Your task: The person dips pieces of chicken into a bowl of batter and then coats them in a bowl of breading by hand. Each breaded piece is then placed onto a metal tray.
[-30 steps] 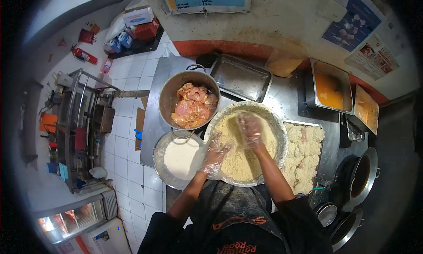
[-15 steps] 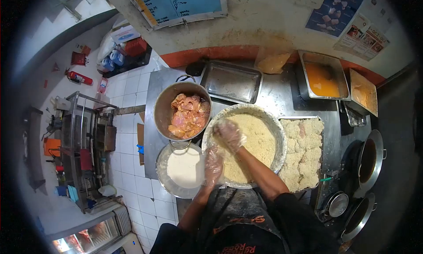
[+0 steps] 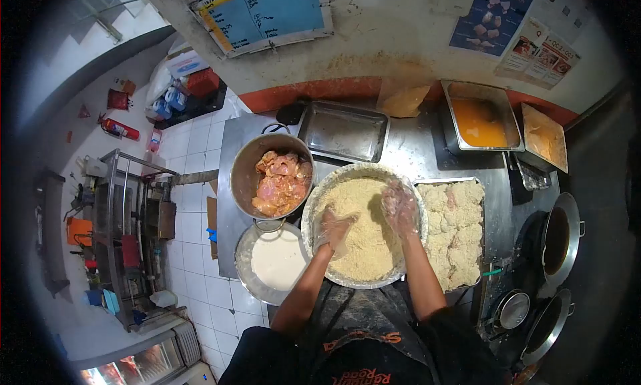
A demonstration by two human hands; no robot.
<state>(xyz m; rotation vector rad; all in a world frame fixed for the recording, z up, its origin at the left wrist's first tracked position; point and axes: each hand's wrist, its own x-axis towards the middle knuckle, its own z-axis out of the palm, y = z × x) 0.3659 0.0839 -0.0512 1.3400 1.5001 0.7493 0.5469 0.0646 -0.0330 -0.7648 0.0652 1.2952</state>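
Note:
A wide round basin [image 3: 307, 208] of pale, crumbly flour [image 3: 364, 251] stands in front of me. My left hand [image 3: 336, 230], in a clear plastic glove, is inside the basin at its left, thumb apart from the fingers and nothing seen in it. At the basin's right side is my gloved right hand [image 3: 399, 208], dusted with flour, its fingers loosely apart over the flour. Left of the basin, a deep pot [image 3: 238, 185] holds raw chicken pieces [image 3: 282, 183]. Below that pot sits a metal bowl [image 3: 244, 265] with white batter [image 3: 277, 259].
Right of the basin, a tray [image 3: 480, 238] is filled with flour-coated pieces [image 3: 454, 231]. Behind stand a dark rectangular pan [image 3: 344, 131] and a deep steel container [image 3: 461, 138] with orange liquid. Woks [image 3: 564, 241] and a strainer [image 3: 514, 310] are at the far right.
My right hand has swung from the basin's left side to its right side. The left hand has shifted rightward, from the basin's left edge to over the flour. The camera view has tilted slightly.

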